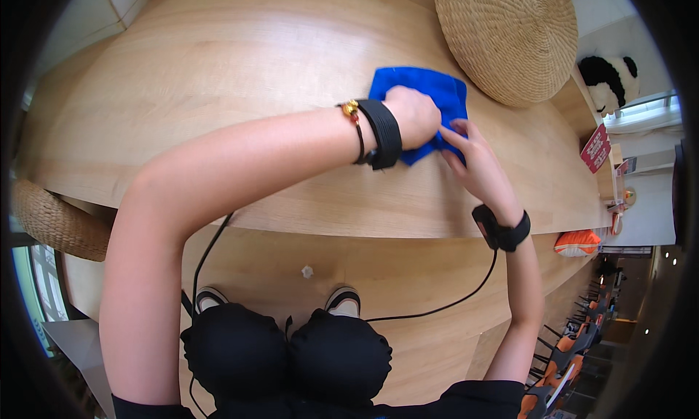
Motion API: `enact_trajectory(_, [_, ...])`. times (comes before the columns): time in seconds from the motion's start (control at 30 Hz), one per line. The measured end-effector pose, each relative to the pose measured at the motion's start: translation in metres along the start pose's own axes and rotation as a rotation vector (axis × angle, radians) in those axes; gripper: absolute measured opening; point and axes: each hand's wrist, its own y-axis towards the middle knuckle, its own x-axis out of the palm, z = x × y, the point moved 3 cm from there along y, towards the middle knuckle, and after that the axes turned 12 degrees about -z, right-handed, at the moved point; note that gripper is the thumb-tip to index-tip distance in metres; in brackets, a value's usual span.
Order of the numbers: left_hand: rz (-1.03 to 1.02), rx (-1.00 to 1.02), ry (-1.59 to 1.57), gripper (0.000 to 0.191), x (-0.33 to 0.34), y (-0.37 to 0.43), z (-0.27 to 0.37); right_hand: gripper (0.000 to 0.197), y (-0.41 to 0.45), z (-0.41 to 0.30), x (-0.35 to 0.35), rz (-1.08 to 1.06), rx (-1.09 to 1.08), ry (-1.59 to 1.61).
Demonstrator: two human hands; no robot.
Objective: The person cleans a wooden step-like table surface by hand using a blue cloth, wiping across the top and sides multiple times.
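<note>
A blue cloth [415, 77] lies rumpled on the pale wood-grain surface [246, 162]. My left hand [413, 117] rests on top of it with curled fingers, gripping the fabric. At the cloth's near right edge, my right hand [478, 159] touches it with bent fingers and thumb. Some blue fabric shows between these fingers, but whether they pinch it is unclear. Both wrists wear black straps, and a dark cord bracelet with a gold bead [350, 109] sits beside the left strap.
A round woven straw cushion [508, 37] lies beyond the cloth; another woven cushion [60, 219] sits at left. Black cables [437, 311] run from near my wrists towards my body. A panda plush [609, 83], a red sign [595, 148] and an orange-and-white cushion [577, 243] are at right.
</note>
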Motion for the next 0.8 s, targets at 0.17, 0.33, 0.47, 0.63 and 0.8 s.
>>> enact_trajectory(0.17, [0.273,-0.168,-0.038,0.017,-0.015,0.031,-0.083,0.037,0.095,0.033,0.003,-0.137,-0.032,-0.165])
enact_trajectory(0.33, [0.196,-0.274,0.157,0.028,-0.028,0.069,-0.157,0.035,0.175,0.037,-0.008,-0.210,0.161,-0.091])
enact_trajectory(0.47, [0.079,-0.437,0.103,0.033,-0.038,0.097,-0.177,0.035,0.215,0.063,-0.001,-0.174,0.318,-0.095])
enact_trajectory(0.63, [0.024,-0.525,0.106,0.036,-0.046,0.104,-0.182,0.039,0.214,0.049,-0.002,-0.135,0.320,-0.209])
enact_trajectory(0.8, [0.080,-0.436,0.100,0.037,-0.044,0.104,-0.185,0.041,0.209,0.044,-0.009,-0.152,0.335,-0.213])
